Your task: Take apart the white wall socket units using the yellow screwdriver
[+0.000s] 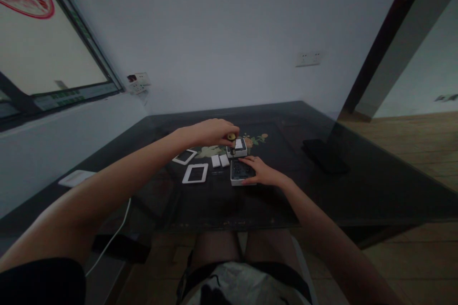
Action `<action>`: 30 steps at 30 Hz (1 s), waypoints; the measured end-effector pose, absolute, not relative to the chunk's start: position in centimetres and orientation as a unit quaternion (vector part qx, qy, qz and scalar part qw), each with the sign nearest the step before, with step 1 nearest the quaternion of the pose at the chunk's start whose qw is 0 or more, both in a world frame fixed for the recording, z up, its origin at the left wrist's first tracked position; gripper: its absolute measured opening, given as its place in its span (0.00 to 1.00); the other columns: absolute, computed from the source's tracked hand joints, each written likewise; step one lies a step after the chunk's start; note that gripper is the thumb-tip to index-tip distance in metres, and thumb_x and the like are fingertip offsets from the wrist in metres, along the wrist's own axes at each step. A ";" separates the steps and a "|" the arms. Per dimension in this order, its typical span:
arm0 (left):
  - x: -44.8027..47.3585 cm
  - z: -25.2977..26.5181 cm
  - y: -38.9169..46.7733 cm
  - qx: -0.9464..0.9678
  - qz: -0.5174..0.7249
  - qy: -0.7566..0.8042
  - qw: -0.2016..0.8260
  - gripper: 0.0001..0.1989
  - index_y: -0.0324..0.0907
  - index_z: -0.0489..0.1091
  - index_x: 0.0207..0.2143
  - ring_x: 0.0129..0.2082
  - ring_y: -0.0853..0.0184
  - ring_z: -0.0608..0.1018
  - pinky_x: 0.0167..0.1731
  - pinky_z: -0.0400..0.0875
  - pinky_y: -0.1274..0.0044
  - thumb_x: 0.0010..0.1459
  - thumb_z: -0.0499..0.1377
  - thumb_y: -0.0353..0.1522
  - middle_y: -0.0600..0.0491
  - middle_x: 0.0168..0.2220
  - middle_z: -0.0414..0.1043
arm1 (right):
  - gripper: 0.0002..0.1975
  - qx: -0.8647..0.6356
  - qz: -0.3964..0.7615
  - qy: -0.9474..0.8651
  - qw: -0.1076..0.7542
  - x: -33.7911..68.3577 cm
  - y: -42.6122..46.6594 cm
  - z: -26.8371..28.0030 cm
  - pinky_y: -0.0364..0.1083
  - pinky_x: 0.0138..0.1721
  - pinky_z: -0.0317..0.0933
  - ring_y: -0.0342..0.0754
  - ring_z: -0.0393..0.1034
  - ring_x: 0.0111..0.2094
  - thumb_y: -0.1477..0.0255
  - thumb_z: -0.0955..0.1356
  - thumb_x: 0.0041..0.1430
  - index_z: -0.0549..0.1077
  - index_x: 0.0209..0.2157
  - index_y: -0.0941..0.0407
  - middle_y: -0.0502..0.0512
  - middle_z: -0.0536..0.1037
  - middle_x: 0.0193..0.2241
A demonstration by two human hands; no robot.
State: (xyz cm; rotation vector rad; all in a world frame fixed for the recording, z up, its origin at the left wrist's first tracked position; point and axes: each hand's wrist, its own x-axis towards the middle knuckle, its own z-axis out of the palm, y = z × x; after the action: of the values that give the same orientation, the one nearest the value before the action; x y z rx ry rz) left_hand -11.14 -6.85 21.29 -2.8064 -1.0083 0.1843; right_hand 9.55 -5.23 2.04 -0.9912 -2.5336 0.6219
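My left hand (pixel 219 132) is closed around a screwdriver (pixel 232 137) with a yellowish round handle end, its dark shaft pointing down. My right hand (pixel 264 171) steadies a square white wall switch (pixel 237 181) whose dark face is turned up; the thumb lies along the near side and the fingers reach over the far side. Just behind it stands a second white switch unit (pixel 240 147), partly hidden by my left hand and the screwdriver. Two small white switch keys (pixel 219 161) lie side by side to the left. Farther left are a white square frame (pixel 195 180) and another frame (pixel 179 159).
The dark table (pixel 286 200) has a printed flower pattern (pixel 263 137). A flat black object (pixel 325 156) lies to the right. At the left edge is a white flat object (pixel 76 178), with a white cable (pixel 123 223) hanging nearby. Wall sockets (pixel 308 59) are behind.
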 end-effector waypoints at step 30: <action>-11.2 20.9 -6.9 -0.925 0.082 -0.358 0.097 0.12 0.42 0.70 0.40 0.35 0.64 0.74 0.31 0.62 0.77 0.60 0.57 0.41 0.50 0.37 0.74 | 0.47 -0.350 0.221 -0.894 0.173 9.6 -5.4 2.2 0.59 0.59 0.51 0.61 0.54 0.58 0.51 0.72 0.47 0.57 0.63 0.59 0.68 0.59 0.60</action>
State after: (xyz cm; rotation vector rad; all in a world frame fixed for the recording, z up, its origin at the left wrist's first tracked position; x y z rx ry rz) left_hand -11.15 -6.88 20.92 -2.7395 -1.0588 0.2415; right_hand 9.56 -5.38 2.18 -0.9924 -2.5346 0.6259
